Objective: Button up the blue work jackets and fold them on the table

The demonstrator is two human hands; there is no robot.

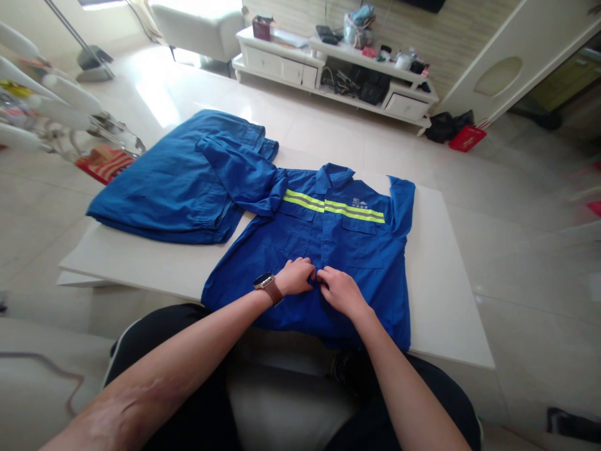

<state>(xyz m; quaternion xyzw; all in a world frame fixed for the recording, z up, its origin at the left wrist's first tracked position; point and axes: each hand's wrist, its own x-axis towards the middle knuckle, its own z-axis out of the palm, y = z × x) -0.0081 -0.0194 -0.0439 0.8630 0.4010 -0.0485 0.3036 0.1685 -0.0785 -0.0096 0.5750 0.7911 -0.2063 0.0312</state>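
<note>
A blue work jacket (361,250) with a yellow-and-grey reflective stripe lies front side up on the white table (439,275), its collar pointing away from me. My left hand (297,275), with a watch on the wrist, is at the front placket below the chest pockets, fingers curled on the cloth. Close beside it, my right hand (339,289) pinches the placket's edge. The fingertips of both hands nearly meet; any button between them is too small to make out. The jacket's left-hand sleeve (248,178) rests over a pile of folded blue clothing (164,181).
Beyond the table stands a low white TV cabinet (282,62) with various items on it. A pale armchair (197,25) is at the back left. White bars of a rack (61,94) reach in from the left. A red bag (467,138) sits on the floor.
</note>
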